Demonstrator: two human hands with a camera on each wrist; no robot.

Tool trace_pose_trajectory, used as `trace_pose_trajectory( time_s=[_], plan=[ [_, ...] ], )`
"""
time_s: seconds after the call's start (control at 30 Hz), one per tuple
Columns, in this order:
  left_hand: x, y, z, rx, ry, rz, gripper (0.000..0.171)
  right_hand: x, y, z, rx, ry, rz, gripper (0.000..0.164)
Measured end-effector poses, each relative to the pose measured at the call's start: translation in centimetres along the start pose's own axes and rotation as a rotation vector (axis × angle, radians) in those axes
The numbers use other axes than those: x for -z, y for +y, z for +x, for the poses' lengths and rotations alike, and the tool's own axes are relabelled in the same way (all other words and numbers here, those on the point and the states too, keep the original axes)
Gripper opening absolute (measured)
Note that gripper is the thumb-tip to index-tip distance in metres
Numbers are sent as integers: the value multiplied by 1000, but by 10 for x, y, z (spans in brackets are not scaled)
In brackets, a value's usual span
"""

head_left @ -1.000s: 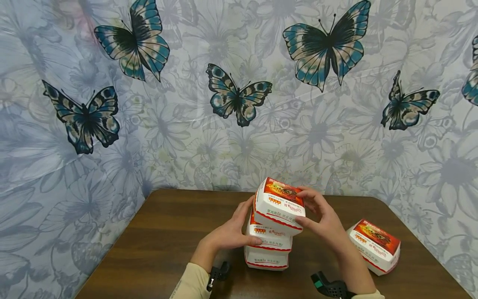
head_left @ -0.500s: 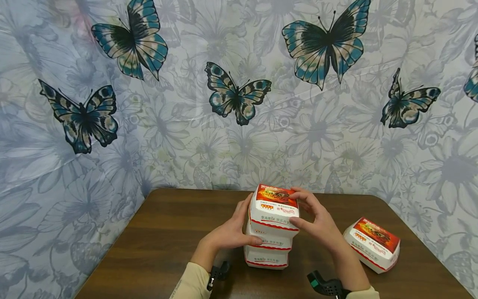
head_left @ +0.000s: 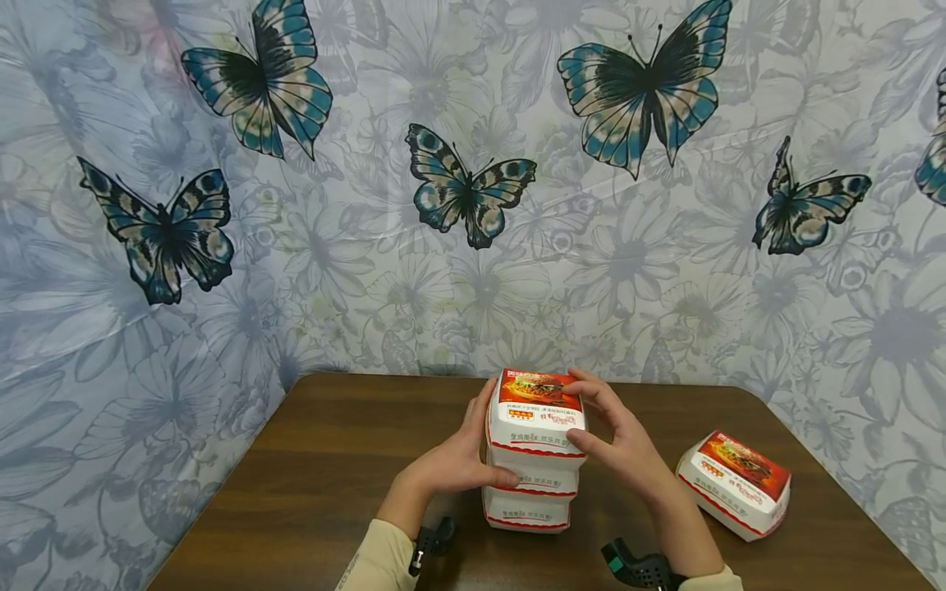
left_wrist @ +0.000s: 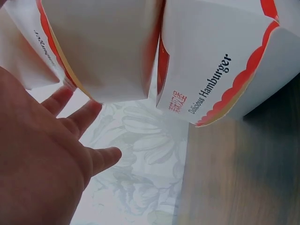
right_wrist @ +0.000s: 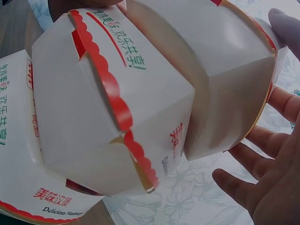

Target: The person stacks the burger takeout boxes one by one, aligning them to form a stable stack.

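Three white-and-red hamburger boxes form a stack in the head view: a top box [head_left: 537, 423], a middle box [head_left: 550, 478] and a bottom box [head_left: 526, 515]. My left hand [head_left: 452, 460] grips the stack from the left, its thumb across the middle box's front. In the left wrist view its fingertips touch the middle box [left_wrist: 101, 51] near the rim. My right hand [head_left: 621, 443] holds the top box at its right side, thumb at the front, fingers farther back. The right wrist view shows the top box [right_wrist: 239, 56] sitting against the middle box [right_wrist: 154, 93].
One more hamburger box [head_left: 735, 484] lies to the right on the brown wooden table [head_left: 332, 460], beyond my right forearm. Behind the table hangs a butterfly-print cloth [head_left: 473, 304]. Each wrist wears a black camera mount [head_left: 643, 566].
My right hand has moved left and slightly down with the top box, which has straightened from a tilt and now lines up over the middle box. The left hand has stayed in place.
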State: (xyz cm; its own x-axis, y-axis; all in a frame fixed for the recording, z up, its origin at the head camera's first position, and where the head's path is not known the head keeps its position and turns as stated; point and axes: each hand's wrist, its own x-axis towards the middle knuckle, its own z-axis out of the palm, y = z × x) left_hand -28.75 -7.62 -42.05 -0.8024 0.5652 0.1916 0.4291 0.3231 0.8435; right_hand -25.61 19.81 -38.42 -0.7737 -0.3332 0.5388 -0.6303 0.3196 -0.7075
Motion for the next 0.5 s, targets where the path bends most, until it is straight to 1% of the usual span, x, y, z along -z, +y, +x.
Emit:
trace_pose_trajectory(
  time_s=[0.23, 0.5],
  plan=[
    [0, 3, 1, -30, 20, -23, 133, 0, 2, 2, -6, -11, 17, 48],
    [1, 9, 3, -65, 18, -60, 132, 1, 4, 6, 32, -31, 67, 52]
  ],
)
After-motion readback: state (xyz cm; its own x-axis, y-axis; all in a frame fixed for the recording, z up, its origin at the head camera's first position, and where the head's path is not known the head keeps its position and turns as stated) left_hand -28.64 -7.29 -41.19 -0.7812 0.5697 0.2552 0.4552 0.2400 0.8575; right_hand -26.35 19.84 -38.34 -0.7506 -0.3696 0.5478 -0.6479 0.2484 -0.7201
